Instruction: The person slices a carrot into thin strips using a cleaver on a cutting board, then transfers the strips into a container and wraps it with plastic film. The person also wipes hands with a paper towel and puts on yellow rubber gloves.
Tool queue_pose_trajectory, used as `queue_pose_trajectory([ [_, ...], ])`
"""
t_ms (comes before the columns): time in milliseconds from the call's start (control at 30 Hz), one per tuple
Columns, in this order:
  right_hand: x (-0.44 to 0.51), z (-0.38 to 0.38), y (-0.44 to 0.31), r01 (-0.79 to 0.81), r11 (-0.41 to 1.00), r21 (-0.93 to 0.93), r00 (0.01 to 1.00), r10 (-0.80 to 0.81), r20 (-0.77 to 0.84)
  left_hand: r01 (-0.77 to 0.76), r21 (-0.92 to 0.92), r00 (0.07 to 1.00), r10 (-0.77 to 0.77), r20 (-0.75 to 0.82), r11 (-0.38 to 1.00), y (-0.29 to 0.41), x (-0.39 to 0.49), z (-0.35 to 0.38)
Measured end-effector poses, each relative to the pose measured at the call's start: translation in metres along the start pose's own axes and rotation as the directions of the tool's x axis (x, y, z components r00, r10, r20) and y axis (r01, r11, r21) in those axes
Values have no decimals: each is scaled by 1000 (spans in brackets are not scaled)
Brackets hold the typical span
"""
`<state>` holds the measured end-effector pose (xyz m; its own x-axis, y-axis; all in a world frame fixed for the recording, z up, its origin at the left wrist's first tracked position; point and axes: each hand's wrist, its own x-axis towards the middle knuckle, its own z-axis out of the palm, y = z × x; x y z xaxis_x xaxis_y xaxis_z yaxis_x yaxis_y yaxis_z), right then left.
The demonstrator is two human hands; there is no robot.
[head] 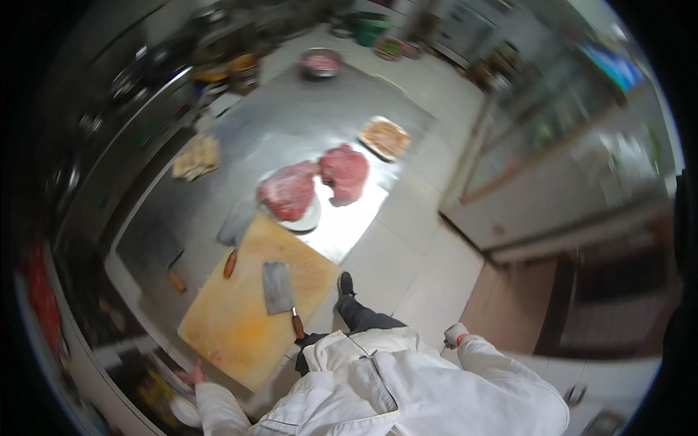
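Note:
Near the lower left corner of a yellowed cutting board (245,316), my bare left hand (192,375) is blurred, and whether it holds anything does not show. My right hand (455,333), in a light glove or wrap, hangs low at my right side over the floor, its fingers mostly hidden. One cleaver (278,288) lies flat on the board, its wooden handle toward me. A second cleaver (237,222) rests partly on the board's left edge. Beyond the board, a large piece of raw meat (289,191) sits on a white plate (307,218), beside another piece (344,173).
The metal table (245,125) also bears a tray of pale food (385,138), a bowl of meat (320,62), a folded cloth (196,157) and a small wooden-handled tool (176,281). A glass-fronted cabinet (534,141) stands right, across a tiled floor (414,240).

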<state>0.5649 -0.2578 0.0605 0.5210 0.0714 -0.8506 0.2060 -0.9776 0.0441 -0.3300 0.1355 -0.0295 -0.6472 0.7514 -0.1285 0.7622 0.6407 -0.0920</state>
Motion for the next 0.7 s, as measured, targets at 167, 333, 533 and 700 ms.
queue_pose_trajectory([
  [167, 13, 149, 92, -127, 867, 482, 992, 124, 39, -531, -354, 836, 409, -366, 770, 157, -57, -43],
  [333, 51, 210, 90, 250, 968, 36, 951, -238, -199, -755, -585, 488, 850, -198, 297, 322, -206, -57],
  [533, 103, 187, 150, 51, 897, 439, 948, 95, -304, -712, -702, -127, 987, 94, -25, 521, -399, -96],
  [700, 74, 165, 206, 99, 157, 983, 750, 637, -178, -721, -630, -543, 801, 252, -290, 712, -586, -120],
])
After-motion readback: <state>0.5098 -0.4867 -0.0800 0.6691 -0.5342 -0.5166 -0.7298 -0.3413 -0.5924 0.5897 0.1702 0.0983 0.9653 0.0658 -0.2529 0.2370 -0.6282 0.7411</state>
